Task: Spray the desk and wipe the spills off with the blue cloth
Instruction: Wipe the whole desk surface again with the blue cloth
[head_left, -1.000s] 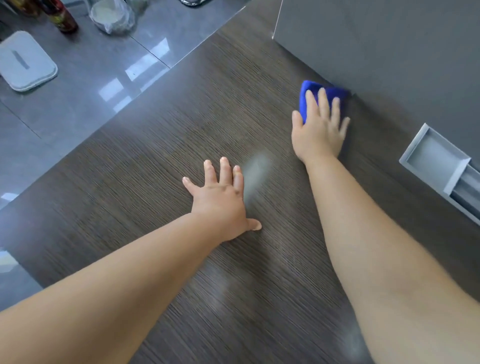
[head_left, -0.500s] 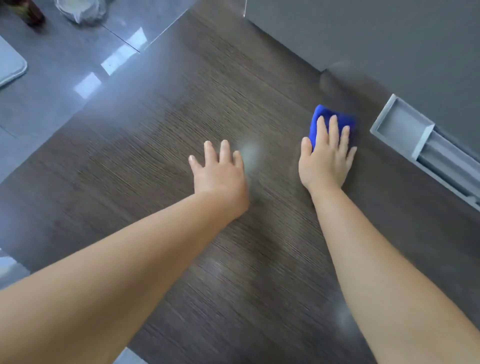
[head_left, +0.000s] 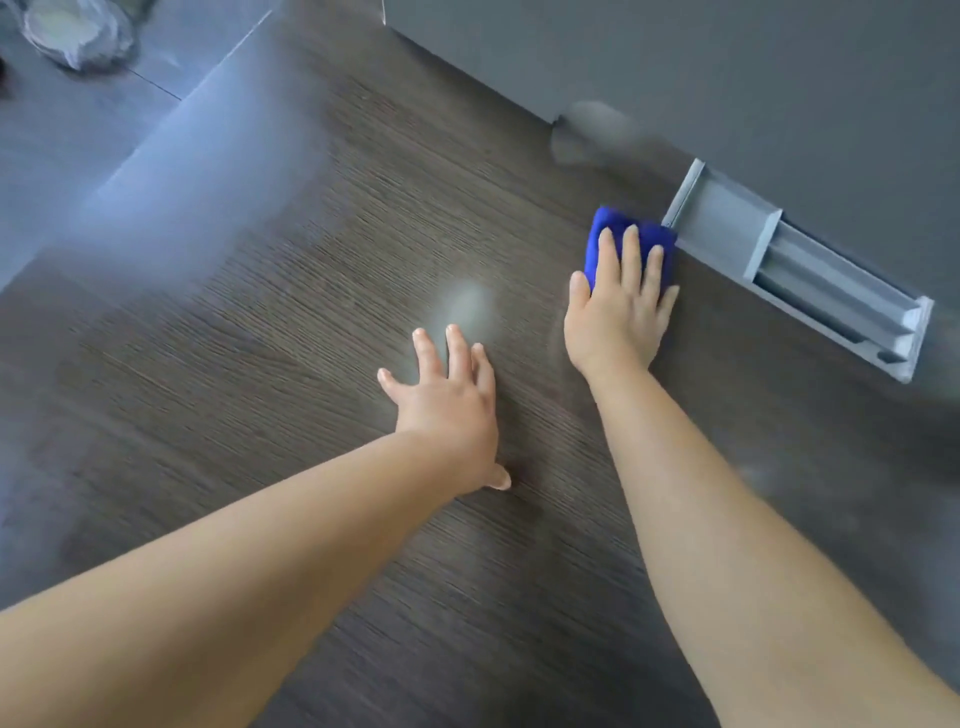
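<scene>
The cloth (head_left: 631, 244) is being pressed flat onto the desk (head_left: 311, 338) by the right hand (head_left: 618, 317), fingers straight, just beside a grey tray (head_left: 737, 228). The left hand (head_left: 447, 400) is being rested spread on the desk.

The cloth (head_left: 631, 244) lies on the desk (head_left: 311, 364), just beside the recessed tray (head_left: 789, 270).

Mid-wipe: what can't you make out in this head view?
Head view only:
- blue cloth: mostly covered by the right hand pressing it; its folds are hidden.
- desk: surface under both forearms and the left hand is hidden, so spills there are unknown.
- pale patch: reflection or wet film, cannot tell.
- wrapped object: cut off by the top edge, blurred.
- Spray bottle: out of frame.
</scene>
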